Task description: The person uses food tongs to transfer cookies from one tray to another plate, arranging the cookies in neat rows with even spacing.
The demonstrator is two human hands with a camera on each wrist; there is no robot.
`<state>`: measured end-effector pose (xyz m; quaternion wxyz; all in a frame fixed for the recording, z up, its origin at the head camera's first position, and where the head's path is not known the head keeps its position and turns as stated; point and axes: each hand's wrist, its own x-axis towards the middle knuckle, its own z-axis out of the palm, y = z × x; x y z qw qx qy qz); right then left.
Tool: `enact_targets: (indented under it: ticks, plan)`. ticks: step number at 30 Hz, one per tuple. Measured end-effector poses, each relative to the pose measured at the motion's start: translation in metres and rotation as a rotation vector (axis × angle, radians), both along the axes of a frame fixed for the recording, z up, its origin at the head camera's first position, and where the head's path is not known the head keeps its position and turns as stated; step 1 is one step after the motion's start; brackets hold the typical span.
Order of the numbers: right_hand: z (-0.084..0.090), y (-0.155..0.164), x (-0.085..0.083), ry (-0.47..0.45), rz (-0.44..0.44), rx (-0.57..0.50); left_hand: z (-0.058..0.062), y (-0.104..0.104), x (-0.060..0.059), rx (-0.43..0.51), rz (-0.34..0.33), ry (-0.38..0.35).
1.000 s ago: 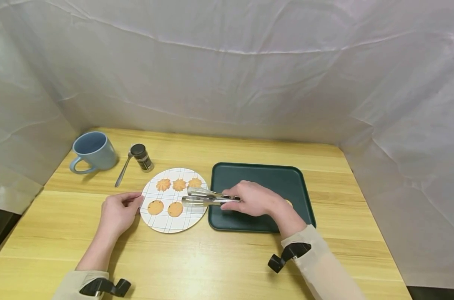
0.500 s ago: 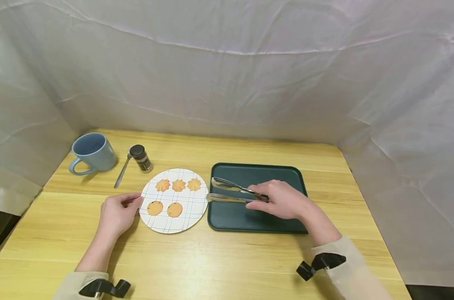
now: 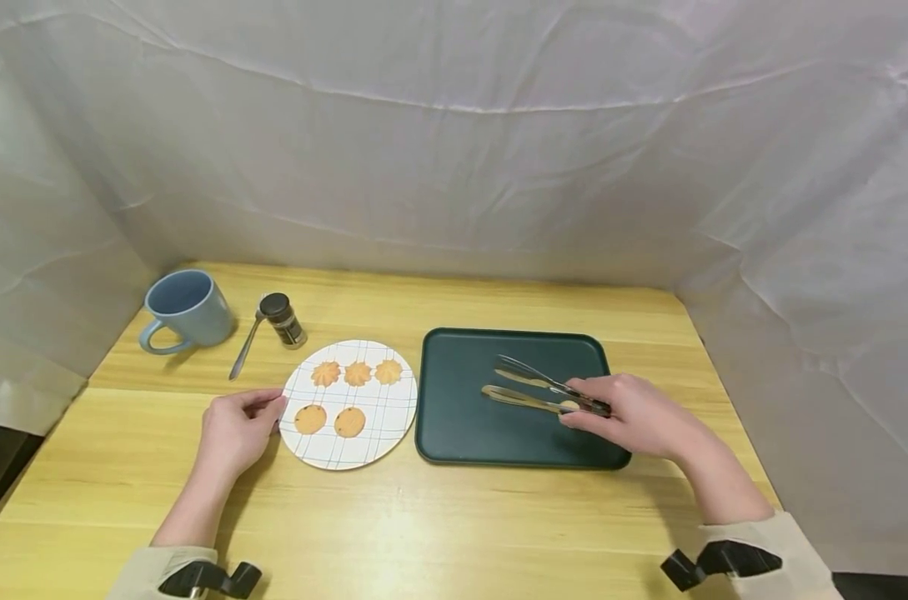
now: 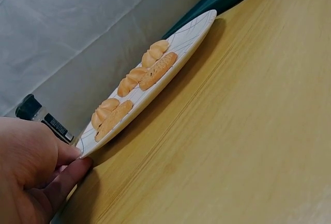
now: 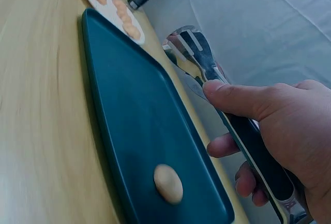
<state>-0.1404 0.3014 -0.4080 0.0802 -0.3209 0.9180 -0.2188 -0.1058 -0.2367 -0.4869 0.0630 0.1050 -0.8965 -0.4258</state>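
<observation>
My left hand (image 3: 236,433) pinches the left rim of a round white plate (image 3: 382,425) with a blue check pattern. Three ridged, flower-shaped cookies (image 3: 358,372) lie in the plate's back row, and two round cookies (image 3: 349,422) with dark specks sit in front of them. Over the right half of a dark green tray (image 3: 461,433), my right hand (image 3: 641,417) grips metal tongs (image 3: 524,400). The tongs' arms are spread, with nothing between their tips. One round cookie (image 5: 168,183) lies on the tray, partly hidden by the tongs in the head view.
At the back left stand a blue mug (image 3: 198,317) and a small black-capped spice jar (image 3: 284,322); a fork (image 3: 245,346) lies between them. The tray sits close to the plate's right side. Pale cloth (image 3: 454,167) hangs behind the wooden table (image 3: 393,533).
My right hand has carried the tongs rightward, from above the plate to the tray's right side, and the tongs have spread. The left hand has stayed at the plate's rim.
</observation>
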Motion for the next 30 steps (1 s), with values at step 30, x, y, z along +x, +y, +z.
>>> enact_targets:
  ticks: [30]
  plan:
    - [-0.021,0.087,0.032,0.008,-0.200,0.065,0.001,0.000,0.000,-0.003,0.019,-0.017]
